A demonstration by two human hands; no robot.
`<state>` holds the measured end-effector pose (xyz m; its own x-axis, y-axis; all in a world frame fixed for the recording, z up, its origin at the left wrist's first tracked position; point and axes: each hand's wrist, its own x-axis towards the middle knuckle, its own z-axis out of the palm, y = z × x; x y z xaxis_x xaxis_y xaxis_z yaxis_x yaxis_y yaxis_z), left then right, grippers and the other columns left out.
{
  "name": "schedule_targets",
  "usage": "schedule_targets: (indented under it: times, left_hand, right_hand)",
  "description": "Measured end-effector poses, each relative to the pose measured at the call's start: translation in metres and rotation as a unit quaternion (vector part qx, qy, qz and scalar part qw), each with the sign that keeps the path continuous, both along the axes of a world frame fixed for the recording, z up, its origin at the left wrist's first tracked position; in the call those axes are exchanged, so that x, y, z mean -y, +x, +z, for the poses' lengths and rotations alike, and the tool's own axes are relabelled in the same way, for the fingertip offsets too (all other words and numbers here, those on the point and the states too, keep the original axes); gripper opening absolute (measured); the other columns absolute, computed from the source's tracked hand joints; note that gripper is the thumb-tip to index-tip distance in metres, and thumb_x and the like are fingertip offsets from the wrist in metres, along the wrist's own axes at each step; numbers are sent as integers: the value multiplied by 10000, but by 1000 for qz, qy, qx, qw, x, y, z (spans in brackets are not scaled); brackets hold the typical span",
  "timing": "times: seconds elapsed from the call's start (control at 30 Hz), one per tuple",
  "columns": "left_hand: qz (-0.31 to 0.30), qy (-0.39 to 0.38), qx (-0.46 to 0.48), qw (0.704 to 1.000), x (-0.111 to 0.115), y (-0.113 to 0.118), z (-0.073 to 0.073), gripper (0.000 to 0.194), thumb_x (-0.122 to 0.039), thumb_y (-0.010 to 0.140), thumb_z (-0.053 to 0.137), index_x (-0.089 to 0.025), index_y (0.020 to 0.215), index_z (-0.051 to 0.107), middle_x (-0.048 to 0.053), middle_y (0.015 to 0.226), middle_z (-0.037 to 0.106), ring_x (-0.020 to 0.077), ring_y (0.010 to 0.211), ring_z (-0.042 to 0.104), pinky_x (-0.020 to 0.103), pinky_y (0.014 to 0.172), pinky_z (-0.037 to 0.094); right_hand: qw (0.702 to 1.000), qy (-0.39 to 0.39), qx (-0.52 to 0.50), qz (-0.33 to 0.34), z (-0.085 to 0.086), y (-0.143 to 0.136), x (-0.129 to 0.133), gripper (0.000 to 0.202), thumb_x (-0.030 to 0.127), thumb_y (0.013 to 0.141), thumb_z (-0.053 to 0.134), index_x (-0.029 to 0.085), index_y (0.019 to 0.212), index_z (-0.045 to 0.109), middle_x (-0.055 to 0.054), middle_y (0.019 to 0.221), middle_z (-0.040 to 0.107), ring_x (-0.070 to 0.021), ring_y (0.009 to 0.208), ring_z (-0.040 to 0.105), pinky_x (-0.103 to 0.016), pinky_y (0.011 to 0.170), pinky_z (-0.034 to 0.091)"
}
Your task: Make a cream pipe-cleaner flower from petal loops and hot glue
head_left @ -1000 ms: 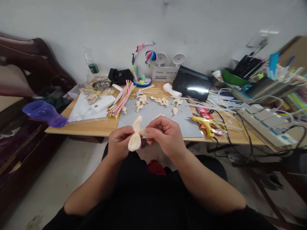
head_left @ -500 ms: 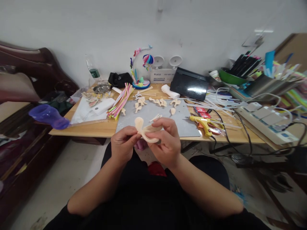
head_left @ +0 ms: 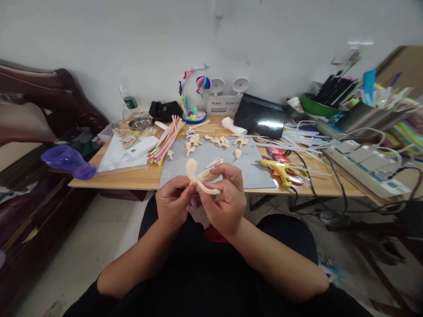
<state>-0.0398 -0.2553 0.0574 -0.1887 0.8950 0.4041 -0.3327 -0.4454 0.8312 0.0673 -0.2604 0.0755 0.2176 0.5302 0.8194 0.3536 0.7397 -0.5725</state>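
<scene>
Between my hands is a cream-coloured fuzzy pipe-cleaner piece (head_left: 191,168), with a rounded loop standing up and strands spreading toward the right. My left hand (head_left: 173,200) pinches its joint between thumb and fingertips. The strands on the other side are gripped by my right hand (head_left: 226,198), thumb below and fingers curled above. Both hands are just in front of the grey mat (head_left: 185,163). Beyond them on the mat lie several finished-looking cream pieces (head_left: 220,141) and a small cream leaf shape (head_left: 237,153). Some short pale strips (head_left: 214,162) lie just behind my right hand.
A yellow glue gun (head_left: 280,169) lies right of the mat, its black cord running off the table edge. Coloured pipe cleaners (head_left: 167,141) are bunched on the left. A power strip (head_left: 370,171) stands at right, a colourful balloon ornament (head_left: 194,116) at the back.
The upright loop and the strands of the cream piece have shifted slightly, with the lower strand reaching farther right. Both hands keep their grip and have moved only a little.
</scene>
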Motion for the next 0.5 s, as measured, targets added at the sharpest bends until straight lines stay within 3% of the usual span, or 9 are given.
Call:
schedule_targets:
  times: [0.17, 0.3, 0.4, 0.5]
  left_hand:
    - [-10, -40, 59, 997, -4, -3, 3, 79, -195, 615, 746, -212, 653, 679, -35, 518, 603, 62, 387, 494, 175, 393, 403]
    - [-77, -123, 141, 979, -7, -7, 9, 138, -179, 592, 747, -182, 575, 610, -55, 439, 524, 49, 350, 440, 156, 358, 361]
    - [-146, -175, 178, 957, -7, -8, 12, 221, -234, 580, 757, -173, 555, 547, -75, 399, 429, 43, 334, 398, 155, 342, 342]
    - [-197, -198, 183, 943, -7, -7, 13, 295, -285, 546, 779, -173, 548, 506, -88, 378, 377, 38, 322, 369, 159, 339, 342]
  right_hand:
    - [997, 34, 63, 25, 0, 8, -5, 178, 169, 712, 647, 216, 873, 589, -74, 1025, 515, -215, 989, 521, -442, 881, 456]
    - [986, 17, 83, 143, 2, 18, -16, 473, 282, 710, 681, 220, 1143, 500, -89, 1066, 556, -207, 987, 545, -384, 819, 499]
    - [972, -2, 117, 204, 8, 19, -21, 263, 198, 771, 611, 209, 1031, 574, -54, 889, 630, -156, 836, 596, -308, 731, 515]
    - [974, 24, 123, 187, 13, 17, -21, 126, 126, 792, 557, 193, 874, 624, -45, 805, 637, -133, 766, 605, -267, 670, 511]
